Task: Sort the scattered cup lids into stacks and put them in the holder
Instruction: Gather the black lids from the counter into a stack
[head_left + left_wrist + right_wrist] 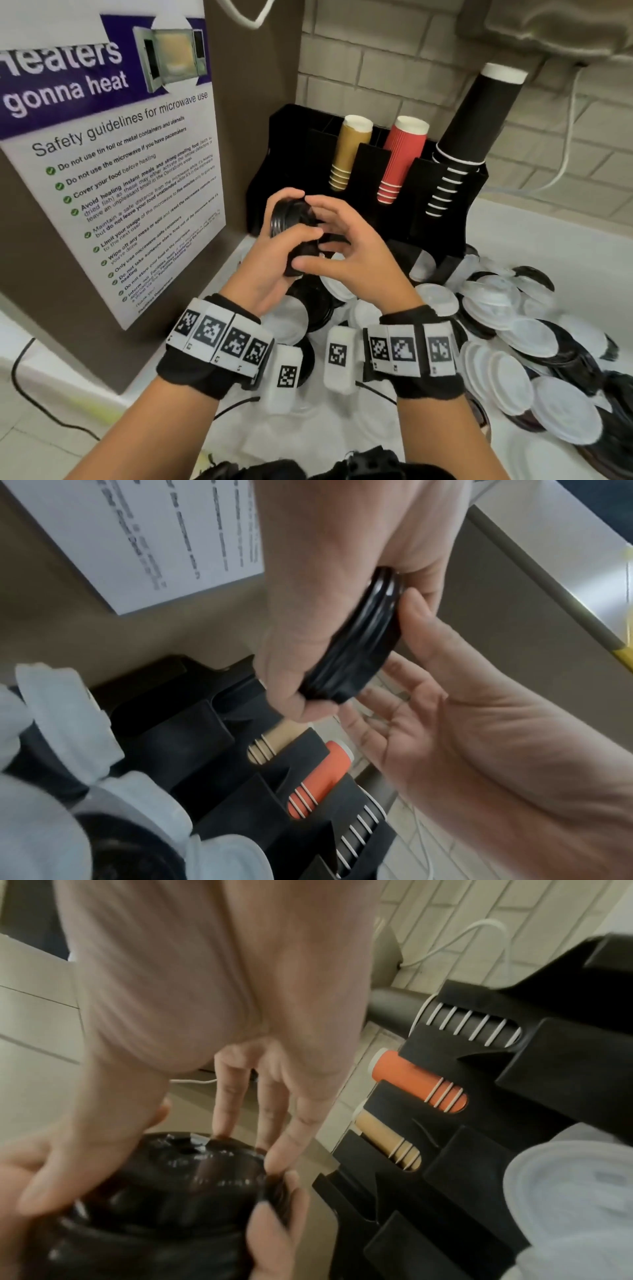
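A short stack of black cup lids (291,219) (356,647) (171,1177) is held on edge in the air, just in front of the black holder (373,164) (514,1123). My left hand (303,216) (342,642) grips the stack from the left, fingers curled over its rim. My right hand (308,236) (154,1164) spans it from the right, with fingertips on the top lid's face and the thumb on the rim. Many loose white lids (527,335) and black lids (565,356) lie mixed in a heap on the counter to the right.
The holder's upper slots carry stacks of gold cups (349,150), red cups (400,157) and black cups (479,113). A brown panel with a microwave poster (113,164) stands close on the left. A tiled wall with a white cable (568,137) is behind.
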`<state>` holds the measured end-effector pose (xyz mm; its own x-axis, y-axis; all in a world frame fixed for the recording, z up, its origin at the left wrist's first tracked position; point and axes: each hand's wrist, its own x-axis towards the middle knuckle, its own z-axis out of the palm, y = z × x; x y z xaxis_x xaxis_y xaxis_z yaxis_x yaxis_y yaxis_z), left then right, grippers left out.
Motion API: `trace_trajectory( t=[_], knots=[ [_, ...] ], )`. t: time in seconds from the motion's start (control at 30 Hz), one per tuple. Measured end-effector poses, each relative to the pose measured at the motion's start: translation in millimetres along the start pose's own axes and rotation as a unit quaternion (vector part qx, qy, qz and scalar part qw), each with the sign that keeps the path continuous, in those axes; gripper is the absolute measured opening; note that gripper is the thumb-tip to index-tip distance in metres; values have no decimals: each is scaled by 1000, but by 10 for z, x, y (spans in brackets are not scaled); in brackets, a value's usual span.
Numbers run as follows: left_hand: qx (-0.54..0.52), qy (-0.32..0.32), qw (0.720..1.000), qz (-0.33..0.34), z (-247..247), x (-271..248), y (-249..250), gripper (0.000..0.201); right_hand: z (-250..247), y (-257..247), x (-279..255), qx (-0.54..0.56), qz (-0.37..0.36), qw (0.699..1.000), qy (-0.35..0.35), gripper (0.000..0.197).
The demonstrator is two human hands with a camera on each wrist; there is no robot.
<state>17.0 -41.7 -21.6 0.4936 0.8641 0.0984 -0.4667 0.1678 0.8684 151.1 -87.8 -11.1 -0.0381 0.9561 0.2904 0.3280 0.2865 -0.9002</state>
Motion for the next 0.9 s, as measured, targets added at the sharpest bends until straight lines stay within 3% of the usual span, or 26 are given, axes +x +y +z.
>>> trace_trajectory(
  t=[0.1,0.17,0.2,0.27,0.33,0.43,0.5,0.57,0.67,0.9],
  knots=[
    [32,56,997,34,-112,22,95,44,3,-29,150,-29,45,998,-17,57],
    [46,81,995,46,-208,25,180,44,-72,-7,271,-162,46,986,-16,42],
    [49,91,994,46,-252,24,217,44,-98,18,327,-246,42,967,-54,41],
    [52,106,992,39,-317,14,268,44,-71,76,407,-392,62,897,-194,52],
    [50,108,992,32,-343,6,302,44,31,149,449,-500,115,798,-315,72],
    [59,106,992,30,-349,-10,326,44,216,260,483,-605,123,680,-394,91],
    [61,102,992,31,-351,-10,329,44,306,328,472,-645,89,647,-395,91],
    [57,98,993,30,-359,-1,330,45,344,376,449,-657,51,649,-379,86],
    [64,90,993,30,-363,5,328,47,325,405,468,-641,35,677,-359,83],
    [53,86,994,37,-359,38,254,43,201,287,642,-681,25,700,-214,91]
  ],
)
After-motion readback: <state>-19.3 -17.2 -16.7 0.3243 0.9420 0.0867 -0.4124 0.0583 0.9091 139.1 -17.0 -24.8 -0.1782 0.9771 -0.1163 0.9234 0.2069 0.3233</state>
